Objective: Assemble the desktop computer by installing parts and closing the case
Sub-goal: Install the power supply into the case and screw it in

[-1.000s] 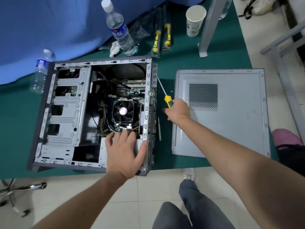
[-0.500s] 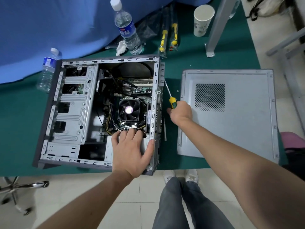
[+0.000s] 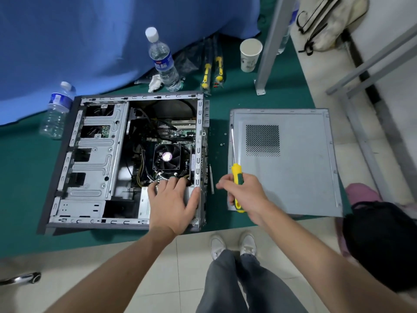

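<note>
My left hand (image 3: 172, 201) lies spread on the open grey metal computer case (image 3: 94, 159); my right hand (image 3: 244, 195) grips the yellow-and-green-handled screwdriver (image 3: 235, 175). Just beyond my right hand lies the flat grey steel side panel (image 3: 300, 168), probably stiff, light and sharp-edged: I'd lift it by its long edges.

We see two water bottles, one upright (image 3: 163, 62) and one (image 3: 56, 109) at the blue cloth (image 3: 79, 41), on the green mat (image 3: 22, 177). A paper cup (image 3: 250, 54) stands beside a grey metal post (image 3: 269, 46). Near the bottle lies a crumpled tissue (image 3: 154, 82).
</note>
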Available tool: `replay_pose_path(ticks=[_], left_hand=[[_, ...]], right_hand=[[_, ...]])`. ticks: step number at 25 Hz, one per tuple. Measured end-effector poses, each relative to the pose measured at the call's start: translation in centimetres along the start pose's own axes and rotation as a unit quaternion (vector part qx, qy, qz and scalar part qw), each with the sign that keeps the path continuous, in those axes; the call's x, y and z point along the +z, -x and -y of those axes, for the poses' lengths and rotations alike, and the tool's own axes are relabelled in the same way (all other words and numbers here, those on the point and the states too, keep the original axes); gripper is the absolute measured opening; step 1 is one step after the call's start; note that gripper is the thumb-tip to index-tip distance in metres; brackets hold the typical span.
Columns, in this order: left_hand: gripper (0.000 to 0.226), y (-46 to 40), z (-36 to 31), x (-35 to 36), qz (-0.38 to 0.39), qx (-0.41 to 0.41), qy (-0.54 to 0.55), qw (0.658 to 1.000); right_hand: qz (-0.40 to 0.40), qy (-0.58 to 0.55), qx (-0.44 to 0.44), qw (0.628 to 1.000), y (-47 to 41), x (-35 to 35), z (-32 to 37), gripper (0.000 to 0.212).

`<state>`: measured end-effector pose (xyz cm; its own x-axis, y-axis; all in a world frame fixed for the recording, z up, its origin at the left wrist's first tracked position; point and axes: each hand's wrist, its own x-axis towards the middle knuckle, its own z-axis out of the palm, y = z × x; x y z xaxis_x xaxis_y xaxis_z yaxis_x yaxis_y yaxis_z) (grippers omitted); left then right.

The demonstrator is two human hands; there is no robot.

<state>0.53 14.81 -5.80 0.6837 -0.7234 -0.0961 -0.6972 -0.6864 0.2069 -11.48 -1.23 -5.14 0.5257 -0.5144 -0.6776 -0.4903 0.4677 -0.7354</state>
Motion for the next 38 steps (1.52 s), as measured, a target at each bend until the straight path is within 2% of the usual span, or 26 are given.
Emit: replay_pose_path(ticks=[4,7,9,12,14,20,23,25,27,30,32,34,38], left_hand=[[0.053,0.0,-0.5,-1.0,0.045,-0.008,0.053,0.998],[0.048,0.1,-0.9,-2.9,0.040,-0.014,0.176,0.984],[0.045,0.4,-1.6,-4.6,0.062,0.037,0.249,0.966],[0.027,1.6,-3.6,-7.2,0.158,0.103,0.365,0.911],[0.018,2.3,-4.4,-8.3,0.147,0.106,0.418,0.890],[0.009,3.5,-4.3,-9.9,0.095,0.101,0.465,0.874],[0.009,3.8,-4.2,-10.1,0.088,0.068,0.527,0.842],[0.012,3.7,-3.9,-10.3,0.081,0.037,0.576,0.813],[0.013,3.2,-3.5,-10.7,0.074,0.027,0.594,0.800],[0.009,2.5,-3.3,-11.2,0.066,0.020,0.621,0.781],[0.011,2.3,-3.5,-11.7,0.063,0.012,0.640,0.765],[0.013,2.2,-3.5,-12.1,0.062,0.012,0.645,0.761],[0.013,2.2,-3.2,-12.6,0.052,0.018,0.649,0.759]], right_hand=[[0.062,0.004,-0.008,0.998,4.5,-0.4,-0.1,0.015],[0.078,0.014,-0.008,0.997,6.4,-0.8,0.0,0.017],[0.084,0.011,-0.015,0.996,7.4,-0.8,0.4,0.017],[0.084,0.021,-0.035,0.996,8.8,-0.5,1.0,0.019],[0.078,0.019,-0.045,0.996,9.6,-0.3,1.6,0.020],[0.097,0.003,-0.082,0.992,11.8,-0.2,3.3,0.014],[0.082,0.080,-0.130,0.985,12.5,-1.1,4.0,0.027],[0.028,0.206,-0.182,0.961,12.7,-2.7,4.2,0.039],[-0.045,0.342,-0.236,0.908,12.6,-4.5,4.3,0.046],[-0.092,0.493,-0.268,0.823,12.7,-6.4,4.8,0.043],[-0.101,0.548,-0.271,0.785,12.7,-7.1,5.3,0.039],[-0.103,0.577,-0.269,0.764,12.8,-7.2,5.6,0.039],[-0.094,0.587,-0.277,0.755,13.2,-6.9,5.7,0.039]])
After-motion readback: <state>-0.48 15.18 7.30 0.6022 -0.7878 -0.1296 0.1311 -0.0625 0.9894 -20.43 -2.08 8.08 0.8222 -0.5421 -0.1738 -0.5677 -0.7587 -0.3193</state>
